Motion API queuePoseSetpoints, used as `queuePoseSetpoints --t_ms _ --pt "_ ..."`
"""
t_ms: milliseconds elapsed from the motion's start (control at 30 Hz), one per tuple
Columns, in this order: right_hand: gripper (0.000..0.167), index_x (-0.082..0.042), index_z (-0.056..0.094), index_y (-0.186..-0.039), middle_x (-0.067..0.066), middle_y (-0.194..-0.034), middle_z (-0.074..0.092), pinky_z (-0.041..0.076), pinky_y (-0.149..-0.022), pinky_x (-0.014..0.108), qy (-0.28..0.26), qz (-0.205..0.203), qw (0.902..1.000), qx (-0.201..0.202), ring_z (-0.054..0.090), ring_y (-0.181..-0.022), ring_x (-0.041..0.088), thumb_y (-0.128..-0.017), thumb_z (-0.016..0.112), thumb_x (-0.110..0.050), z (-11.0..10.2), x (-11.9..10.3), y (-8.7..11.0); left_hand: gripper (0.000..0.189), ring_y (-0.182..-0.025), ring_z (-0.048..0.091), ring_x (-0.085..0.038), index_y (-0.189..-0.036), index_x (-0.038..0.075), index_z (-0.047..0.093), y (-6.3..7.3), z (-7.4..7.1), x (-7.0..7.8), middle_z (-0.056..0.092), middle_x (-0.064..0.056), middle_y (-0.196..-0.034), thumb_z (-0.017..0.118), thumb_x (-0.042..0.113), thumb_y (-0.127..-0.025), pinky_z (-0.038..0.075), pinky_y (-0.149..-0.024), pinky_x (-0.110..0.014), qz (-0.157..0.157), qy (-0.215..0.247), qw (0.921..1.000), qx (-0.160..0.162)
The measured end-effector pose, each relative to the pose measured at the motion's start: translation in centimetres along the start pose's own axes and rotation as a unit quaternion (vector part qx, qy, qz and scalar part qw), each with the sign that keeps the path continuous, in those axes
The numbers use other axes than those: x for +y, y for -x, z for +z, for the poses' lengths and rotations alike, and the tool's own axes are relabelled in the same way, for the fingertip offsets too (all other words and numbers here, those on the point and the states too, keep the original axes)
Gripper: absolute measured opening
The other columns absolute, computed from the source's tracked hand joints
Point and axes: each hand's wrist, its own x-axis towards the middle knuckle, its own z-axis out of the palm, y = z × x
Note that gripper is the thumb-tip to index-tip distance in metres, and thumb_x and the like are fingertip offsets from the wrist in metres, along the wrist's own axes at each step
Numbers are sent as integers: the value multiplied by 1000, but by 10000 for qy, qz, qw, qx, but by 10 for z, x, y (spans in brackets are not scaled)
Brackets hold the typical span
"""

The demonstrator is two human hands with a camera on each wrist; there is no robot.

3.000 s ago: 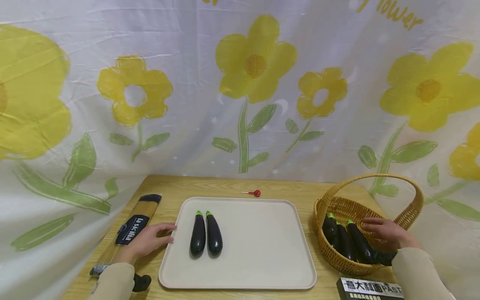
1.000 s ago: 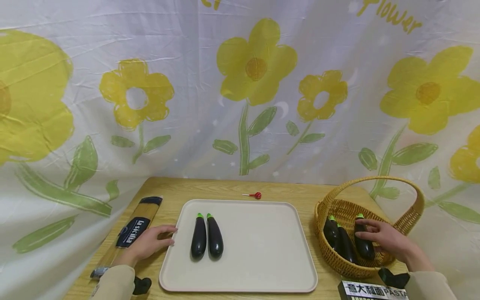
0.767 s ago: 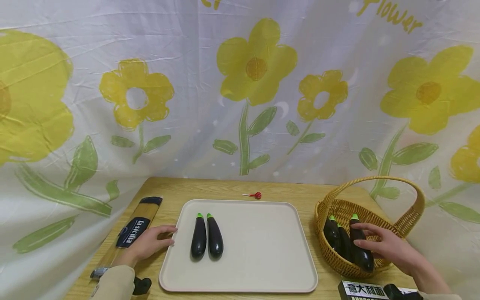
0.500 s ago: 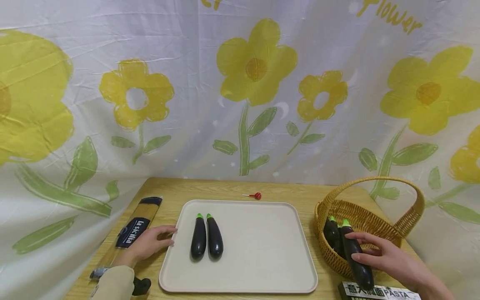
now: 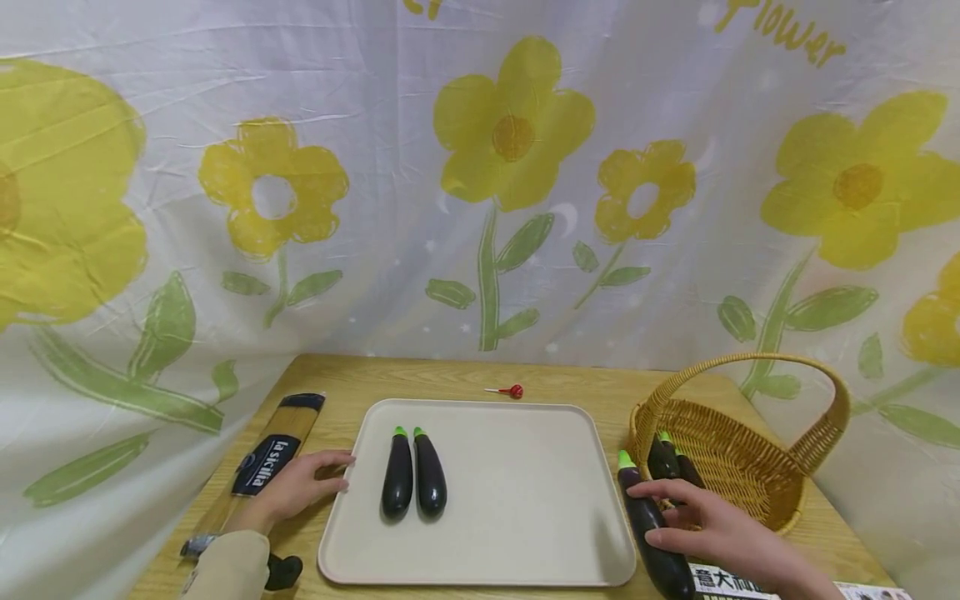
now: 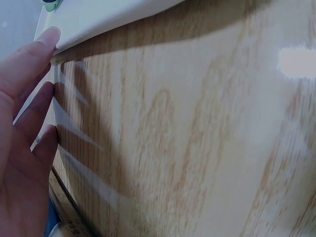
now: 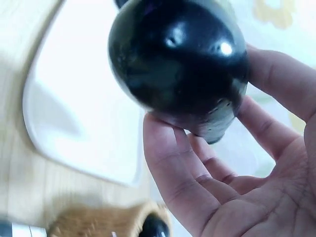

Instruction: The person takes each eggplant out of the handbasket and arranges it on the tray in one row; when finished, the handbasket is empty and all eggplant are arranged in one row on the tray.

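My right hand (image 5: 705, 521) pinches a dark eggplant (image 5: 651, 529) between thumb and fingers, its green stem end pointing away. In the head view it overlaps the gap between tray and basket; the right wrist view shows its rounded, glossy bottom (image 7: 177, 54) close up. On the left part of the cream tray (image 5: 517, 492) a left eggplant (image 5: 397, 483) and a right eggplant (image 5: 430, 479) lie side by side. My left hand (image 5: 300, 483) rests at the tray's left rim with relaxed fingers. More eggplants (image 5: 663, 460) sit inside the wicker basket (image 5: 738, 454), partly hidden by the right hand.
A bag of long pasta (image 5: 273, 454) lies along the table's left side, partly under the left forearm. At the front right is a pasta box (image 5: 723, 581), partly covered by the right arm. A red lollipop (image 5: 514, 391) lies behind the tray. A flowered curtain (image 5: 390, 250) hangs behind.
My right hand has gripped an eggplant in the basket, lifted it over the near rim and carried it left towards the tray. The left hand stays at the tray's rim.
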Motion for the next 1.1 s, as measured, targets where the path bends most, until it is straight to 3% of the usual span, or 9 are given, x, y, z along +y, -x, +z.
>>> queuePoseSetpoints --t_ms 267,500,700,867,1100 --pt "44 -9 54 -136 23 -131 51 57 -78 33 406 -281 9988 58 63 -106 28 -94 66 -20 31 5 -46 38 -131 44 -44 -123 10 67 0 0 -1 56 -17 -137 73 22 -88 33 -108 -62 -61 -13 10000 6" --pt "45 -9 57 -133 17 -132 53 54 -76 36 709 -338 9967 227 62 -99 24 -92 69 -22 53 9 -94 37 -131 45 -43 -123 12 67 -1 1 -2 57 -17 -136 73 23 -88 34 -107 -62 -112 -43 9999 16" --pt "46 -6 57 -132 15 -115 56 56 -74 34 611 -483 9957 500 64 -94 23 -90 71 -21 72 15 -133 37 -131 45 -42 -123 13 67 -1 1 -2 57 -16 -136 73 24 -88 35 -107 -61 -152 -29 9999 -14" --pt "48 -4 57 -132 14 -114 57 55 -73 33 710 -430 9945 632 63 -93 23 -90 71 -22 86 17 -164 37 -131 45 -42 -123 12 67 -2 1 -3 57 -16 -136 73 24 -88 35 -107 -61 -124 10 9999 -16" --pt "43 -2 59 -126 16 -109 60 54 -72 33 955 -644 9911 666 66 -90 25 -88 72 -16 105 13 -192 38 -131 45 -42 -123 12 68 -3 2 -5 57 -16 -136 73 24 -88 35 -107 -61 -114 -45 9999 -2"
